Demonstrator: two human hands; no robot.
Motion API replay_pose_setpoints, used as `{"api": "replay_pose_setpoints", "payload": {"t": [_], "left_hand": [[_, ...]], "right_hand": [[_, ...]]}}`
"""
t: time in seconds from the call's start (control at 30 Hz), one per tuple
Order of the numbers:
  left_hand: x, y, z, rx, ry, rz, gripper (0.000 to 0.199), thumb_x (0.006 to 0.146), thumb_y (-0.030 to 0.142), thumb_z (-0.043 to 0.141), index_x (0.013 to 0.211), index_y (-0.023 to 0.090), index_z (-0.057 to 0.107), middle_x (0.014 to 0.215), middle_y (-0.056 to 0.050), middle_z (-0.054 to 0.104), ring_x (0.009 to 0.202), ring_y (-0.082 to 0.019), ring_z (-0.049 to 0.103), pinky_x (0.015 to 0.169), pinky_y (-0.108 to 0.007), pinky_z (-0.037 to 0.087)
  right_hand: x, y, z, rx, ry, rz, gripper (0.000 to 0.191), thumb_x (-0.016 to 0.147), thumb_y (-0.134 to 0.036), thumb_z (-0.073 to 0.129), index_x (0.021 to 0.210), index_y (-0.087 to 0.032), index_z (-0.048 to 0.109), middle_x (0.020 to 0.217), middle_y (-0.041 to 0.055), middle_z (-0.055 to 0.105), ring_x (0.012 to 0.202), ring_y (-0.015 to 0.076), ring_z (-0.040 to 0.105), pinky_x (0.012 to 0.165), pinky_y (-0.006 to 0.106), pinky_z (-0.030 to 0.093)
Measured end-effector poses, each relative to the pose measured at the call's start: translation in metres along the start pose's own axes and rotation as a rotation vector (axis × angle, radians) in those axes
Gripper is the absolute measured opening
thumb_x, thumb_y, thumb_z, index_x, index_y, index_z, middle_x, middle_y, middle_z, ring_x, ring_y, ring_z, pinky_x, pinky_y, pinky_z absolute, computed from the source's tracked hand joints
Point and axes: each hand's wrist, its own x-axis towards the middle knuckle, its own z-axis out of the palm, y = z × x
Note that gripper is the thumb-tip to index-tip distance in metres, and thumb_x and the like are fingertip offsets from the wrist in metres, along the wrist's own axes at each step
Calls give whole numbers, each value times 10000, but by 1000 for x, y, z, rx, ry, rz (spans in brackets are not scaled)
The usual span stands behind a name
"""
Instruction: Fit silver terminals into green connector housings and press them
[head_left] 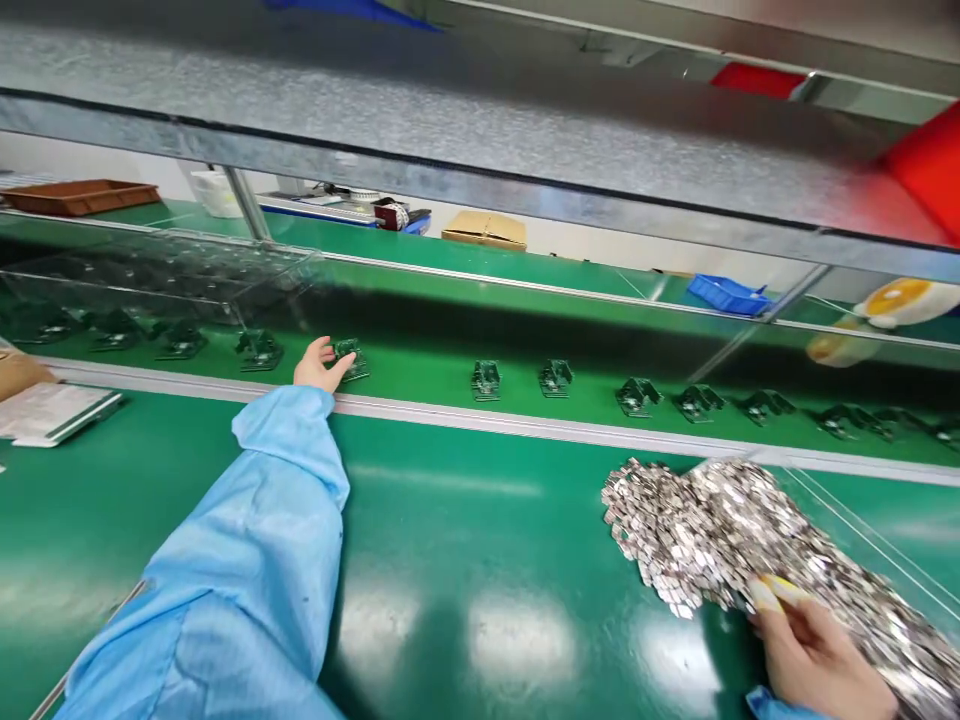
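My left hand (319,365), in a light blue sleeve (277,470), reaches over an aluminium rail and grips a small green circuit board (351,360) on the far green belt. Several similar boards (486,380) stand in a row along that belt on both sides of my hand. My right hand (814,655), with yellow finger cots (776,593), rests at the edge of a large pile of small silver metal pieces (712,530). Its fingertips press into the pile, and I cannot tell whether they pinch a piece.
A clear plastic cover (157,275) stands over the far belt at the left. Papers on a brown package (45,400) lie at the left edge. Beyond the belts are a brown tray (79,197), a blue crate (727,295), a cardboard box (485,230) and a metal shelf overhead (375,120).
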Motion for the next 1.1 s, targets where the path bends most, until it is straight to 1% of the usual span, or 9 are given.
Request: {"api": "replay_pose_setpoints", "payload": {"t": [0.1, 0.2, 0.27, 0.4, 0.5, 0.7, 0.9, 0.97, 1.1], "left_hand": [[-18, 14, 4, -51, -37, 21, 664, 755, 366, 683, 1307, 65, 468, 1242, -219, 594, 1163, -307, 605, 1013, -486, 489], [-58, 30, 12, -115, -121, 84, 652, 718, 385, 701, 1275, 112, 499, 1273, -173, 560, 1206, -287, 571, 1029, -453, 492], [-103, 43, 20, -162, -242, 135, 645, 658, 400, 745, 1218, 147, 548, 1206, -125, 594, 1132, -270, 616, 985, -424, 532], [-207, 69, 26, -218, -631, 292, 586, 633, 458, 783, 1134, 213, 601, 1146, -70, 611, 1004, -249, 675, 931, -423, 571], [-259, 79, 18, -147, -773, 363, 580, 674, 513, 754, 1154, 239, 579, 1184, -79, 600, 1057, -273, 662, 966, -447, 546], [-275, 77, 14, 92, -905, 553, 1015, 586, 547, 797, 1429, 202, 352, 1379, -177, 555, 1323, -400, 475, 1094, -587, 375], [-274, 82, 23, 55, -953, 589, 654, 637, 480, 773, 1209, 229, 577, 1219, -123, 659, 1167, -365, 610, 1023, -522, 474], [-281, 85, 24, -59, -931, 478, 590, 620, 435, 789, 1136, 231, 590, 1202, -109, 637, 1105, -331, 644, 962, -486, 533], [-312, 102, 23, -459, -1075, -18, 679, 574, 374, 846, 1130, 203, 495, 1212, -111, 618, 1000, -279, 707, 914, -472, 574]], "right_hand": [[-4, -21, 0, 88, -3, 58, 283, 538, -475, 674, 717, -257, 660, 685, 100, 676, 656, 300, 662, 608, 433, 519], [-4, -32, 3, 199, -58, 110, 370, 468, -508, 667, 689, -214, 635, 599, 69, 653, 552, 258, 644, 553, 404, 544], [-4, -35, 5, 235, -83, 112, 388, 483, -524, 666, 699, -205, 627, 571, 50, 643, 516, 229, 630, 520, 373, 542], [-11, -43, -2, 274, -148, 70, 350, 540, -505, 692, 708, -210, 609, 528, 10, 614, 481, 189, 603, 466, 313, 515], [-23, -52, -20, 297, -197, 17, 315, 574, -472, 694, 719, -213, 590, 531, -11, 596, 465, 167, 578, 447, 292, 499], [-75, -74, -73, 359, -229, -108, 225, 683, -391, 677, 782, -215, 578, 682, 3, 613, 582, 145, 574, 556, 288, 517], [-124, -92, -98, 453, -251, -130, 273, 774, -310, 651, 1012, -229, 545, 737, 1, 614, 636, 154, 567, 567, 276, 464], [-135, -97, -99, 501, -319, -94, 340, 783, -276, 644, 1092, -239, 506, 712, -22, 607, 619, 149, 552, 573, 269, 441], [-161, -107, -98, 534, -549, 21, 397, 779, -256, 639, 1140, -246, 473, 696, -38, 601, 605, 146, 531, 574, 263, 405]]}}
